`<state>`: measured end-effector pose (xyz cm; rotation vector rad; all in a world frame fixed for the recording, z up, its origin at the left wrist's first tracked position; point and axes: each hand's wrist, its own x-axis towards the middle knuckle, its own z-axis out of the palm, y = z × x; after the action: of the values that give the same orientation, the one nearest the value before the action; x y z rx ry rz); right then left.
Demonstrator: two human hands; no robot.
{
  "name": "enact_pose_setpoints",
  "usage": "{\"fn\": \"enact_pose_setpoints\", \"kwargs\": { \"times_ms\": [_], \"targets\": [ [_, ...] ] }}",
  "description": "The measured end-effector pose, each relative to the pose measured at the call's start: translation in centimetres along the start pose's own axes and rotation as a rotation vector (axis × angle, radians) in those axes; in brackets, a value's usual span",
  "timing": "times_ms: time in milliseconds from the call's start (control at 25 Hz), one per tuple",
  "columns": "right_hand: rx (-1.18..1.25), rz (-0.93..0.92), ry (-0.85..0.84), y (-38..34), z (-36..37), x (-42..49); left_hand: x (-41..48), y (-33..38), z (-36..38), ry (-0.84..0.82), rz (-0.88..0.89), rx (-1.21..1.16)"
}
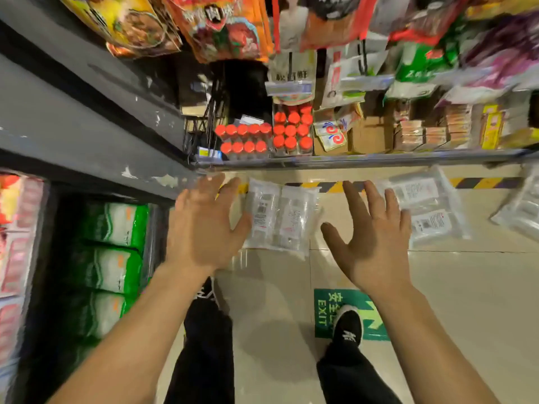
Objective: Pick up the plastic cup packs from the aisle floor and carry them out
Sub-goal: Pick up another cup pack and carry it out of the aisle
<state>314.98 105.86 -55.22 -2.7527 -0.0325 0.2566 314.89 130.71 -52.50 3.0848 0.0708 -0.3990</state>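
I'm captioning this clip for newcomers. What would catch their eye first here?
Two open hands, the left hand and the right hand, spread either side of a clear plastic cup pack on the aisle floor. Beyond it, red-capped jars crowd the bottom shelf; a green EXIT sticker lies partly under the right shoe.

The left hand [201, 225] covers the left edge of the nearest plastic cup pack [280, 217]; whether it touches the pack cannot be told. The right hand [376, 243] hides the left edge of a second cup pack [428, 208]. A third cup pack [522, 211] is cut off at the right edge. Label print on all three is unreadable. A black shoe [347, 328] covers part of the green EXIT floor sign [323, 313]. Hanging snack bags [221, 27], blurred, run off the top.
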Motion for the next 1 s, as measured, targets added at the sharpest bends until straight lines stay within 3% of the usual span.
{"fn": "enact_pose_setpoints", "kwargs": {
  "times_ms": [200,360,600,800,1000],
  "targets": [
    [-0.009,0.176,0.011,5.0,17.6,5.2,8.3,-2.9,18.3,0.004,0.012,-0.078],
    [-0.001,0.187,-0.004,7.4,32.5,8.4,13.6,-6.1,33.1,-0.004,-0.048,-0.134],
    [0.029,0.302,-0.036,11.2,48.1,11.1,16.5,-9.8,48.8,-0.045,-0.036,-0.286],
    [0.371,0.238,0.0,12.4,52.7,10.8,16.6,-8.4,53.8,-0.061,-0.172,-0.505],
    [0.414,0.256,0.078,13.1,47.1,8.8,14.5,-4.8,49.2,0.006,-0.137,-0.434]
  ]
}}
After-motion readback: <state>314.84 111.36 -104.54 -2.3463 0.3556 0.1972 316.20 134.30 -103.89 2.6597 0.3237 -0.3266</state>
